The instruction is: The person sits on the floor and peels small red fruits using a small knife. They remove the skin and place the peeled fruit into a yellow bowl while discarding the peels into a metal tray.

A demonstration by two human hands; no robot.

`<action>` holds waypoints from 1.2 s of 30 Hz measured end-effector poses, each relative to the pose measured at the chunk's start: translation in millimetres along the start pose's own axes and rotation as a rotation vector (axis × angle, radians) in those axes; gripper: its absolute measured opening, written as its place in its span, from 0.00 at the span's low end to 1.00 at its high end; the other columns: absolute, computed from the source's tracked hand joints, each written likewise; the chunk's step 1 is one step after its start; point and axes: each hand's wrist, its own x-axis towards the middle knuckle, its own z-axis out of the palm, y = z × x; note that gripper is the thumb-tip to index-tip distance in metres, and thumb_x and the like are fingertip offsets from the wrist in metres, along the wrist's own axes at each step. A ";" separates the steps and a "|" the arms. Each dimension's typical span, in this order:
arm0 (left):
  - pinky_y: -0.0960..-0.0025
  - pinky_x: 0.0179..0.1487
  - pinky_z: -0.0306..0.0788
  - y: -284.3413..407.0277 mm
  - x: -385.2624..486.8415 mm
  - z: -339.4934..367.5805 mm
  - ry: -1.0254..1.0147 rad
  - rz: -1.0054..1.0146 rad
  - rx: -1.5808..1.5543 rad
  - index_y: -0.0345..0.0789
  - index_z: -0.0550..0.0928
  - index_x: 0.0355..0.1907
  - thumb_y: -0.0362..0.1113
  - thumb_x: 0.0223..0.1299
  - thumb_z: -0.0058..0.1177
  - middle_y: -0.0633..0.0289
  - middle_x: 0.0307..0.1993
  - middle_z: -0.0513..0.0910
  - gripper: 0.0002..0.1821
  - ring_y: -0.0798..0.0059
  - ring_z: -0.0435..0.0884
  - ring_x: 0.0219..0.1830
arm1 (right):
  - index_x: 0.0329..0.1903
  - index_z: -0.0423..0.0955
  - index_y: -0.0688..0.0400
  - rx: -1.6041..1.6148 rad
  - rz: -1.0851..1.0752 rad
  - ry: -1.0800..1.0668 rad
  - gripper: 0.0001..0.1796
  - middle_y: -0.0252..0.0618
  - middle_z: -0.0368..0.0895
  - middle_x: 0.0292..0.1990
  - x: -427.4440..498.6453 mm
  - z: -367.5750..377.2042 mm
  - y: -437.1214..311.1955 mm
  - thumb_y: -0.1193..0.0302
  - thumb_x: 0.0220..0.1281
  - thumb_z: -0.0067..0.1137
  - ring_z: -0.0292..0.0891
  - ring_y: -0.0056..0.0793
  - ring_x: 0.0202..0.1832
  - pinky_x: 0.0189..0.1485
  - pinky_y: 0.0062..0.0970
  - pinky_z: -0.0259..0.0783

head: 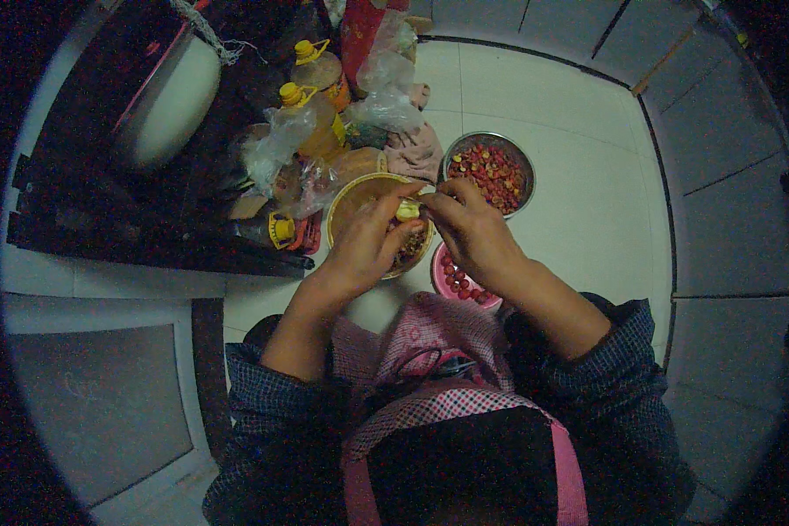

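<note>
My left hand [361, 246] pinches a piece of fruit with pale yellow flesh [407, 210] between thumb and fingers. Close against it, the bent fingers of my right hand [480, 230] meet the fruit; whether they grip a small tool is too dim to tell. Both hands are above a yellow-rimmed bucket [342, 197] with dark scraps [411, 253] at its bottom. Beyond my right hand stands a steel bowl [532, 177] of cut red fruit pieces [490, 167]. Partly hidden under my right forearm, a pink basin [438, 283] contains several whole small red fruits [457, 276].
Yellow-capped oil bottles [319, 72], plastic bags [384, 108] and a pinkish cloth [414, 151] crowd the left side beside a dark rack [171, 227]. A yellow-capped bottle [279, 230] lies near the bucket. Grey cabinet fronts [730, 223] border the tiled floor [598, 217] at right.
</note>
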 end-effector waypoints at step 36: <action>0.80 0.33 0.62 9.5 -4.5 18.6 0.082 -0.243 -0.569 0.30 0.66 0.53 0.38 0.68 0.37 0.67 0.26 0.69 0.16 0.83 0.66 0.28 | 0.50 0.68 0.57 -0.121 -0.084 0.017 0.22 0.51 0.68 0.45 -3.1 2.2 -5.2 0.76 0.48 0.52 0.73 0.50 0.42 0.39 0.39 0.73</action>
